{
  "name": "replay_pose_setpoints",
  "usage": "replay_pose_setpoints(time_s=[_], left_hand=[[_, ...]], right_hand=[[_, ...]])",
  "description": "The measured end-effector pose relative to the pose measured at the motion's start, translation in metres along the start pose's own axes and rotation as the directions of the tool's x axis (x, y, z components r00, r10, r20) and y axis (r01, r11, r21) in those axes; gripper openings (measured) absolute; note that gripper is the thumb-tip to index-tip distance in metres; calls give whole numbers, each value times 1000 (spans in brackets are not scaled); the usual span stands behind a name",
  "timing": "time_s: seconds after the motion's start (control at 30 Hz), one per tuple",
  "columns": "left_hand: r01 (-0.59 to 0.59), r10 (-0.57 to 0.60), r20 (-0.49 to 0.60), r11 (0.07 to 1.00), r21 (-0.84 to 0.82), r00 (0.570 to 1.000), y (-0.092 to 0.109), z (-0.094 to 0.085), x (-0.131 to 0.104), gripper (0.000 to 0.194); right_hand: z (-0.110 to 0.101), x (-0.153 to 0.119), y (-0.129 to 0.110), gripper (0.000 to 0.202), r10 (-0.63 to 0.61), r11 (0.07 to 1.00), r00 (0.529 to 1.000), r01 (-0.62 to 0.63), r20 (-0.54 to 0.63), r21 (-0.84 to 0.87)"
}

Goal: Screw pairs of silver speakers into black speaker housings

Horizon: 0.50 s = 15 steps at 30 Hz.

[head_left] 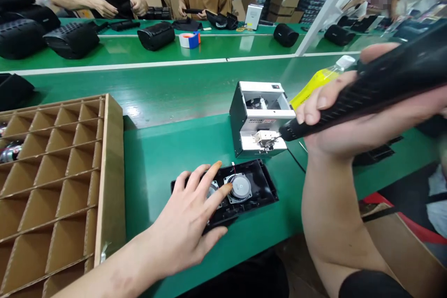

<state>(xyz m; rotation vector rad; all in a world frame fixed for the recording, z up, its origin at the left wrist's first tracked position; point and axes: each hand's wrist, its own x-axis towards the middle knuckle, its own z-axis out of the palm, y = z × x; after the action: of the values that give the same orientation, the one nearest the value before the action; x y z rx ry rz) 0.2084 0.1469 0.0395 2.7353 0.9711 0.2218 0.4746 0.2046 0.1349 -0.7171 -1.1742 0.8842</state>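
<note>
My left hand [192, 212] lies with its fingers spread over the left part of a black plastic housing [260, 188] on the green table. A round silver speaker [240, 186] sits inside the housing, beside my index fingertip. Another speaker [213, 189] is partly hidden under my fingers. My right hand [344, 116] is wrapped round a black electric screwdriver [370, 84], raised above the table. The screwdriver's tip points left, at the front of a white and black screw feeder [268, 121].
A cardboard box with dividers [113, 186] stands at the left, with a few speakers in it. Behind the feeder is a yellow bottle [316, 84]. Black speaker cases [156, 36] and a tape roll [189, 40] lie on the far green belt, where other people work.
</note>
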Motion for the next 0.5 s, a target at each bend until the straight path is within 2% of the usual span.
replay_pose_setpoints(time_s=[0.1, 0.2, 0.27, 0.5], left_hand=[[23, -33, -92, 995, -100, 995, -8, -11, -1, 45], [100, -115, -113, 987, -130, 987, -22, -16, -3, 24], [135, -144, -76, 984, -117, 987, -28, -15, -5, 22], [167, -165, 30, 982, -90, 986, -26, -2, -7, 37]], right_hand=[[8, 1, 23, 64, -128, 989, 983, 118, -129, -83], [10, 0, 39, 70, -311, 948, 920, 282, -237, -149], [11, -1, 44, 72, -356, 931, 897, 319, -261, -176], [14, -8, 38, 68, -337, 937, 909, 298, -245, -183]])
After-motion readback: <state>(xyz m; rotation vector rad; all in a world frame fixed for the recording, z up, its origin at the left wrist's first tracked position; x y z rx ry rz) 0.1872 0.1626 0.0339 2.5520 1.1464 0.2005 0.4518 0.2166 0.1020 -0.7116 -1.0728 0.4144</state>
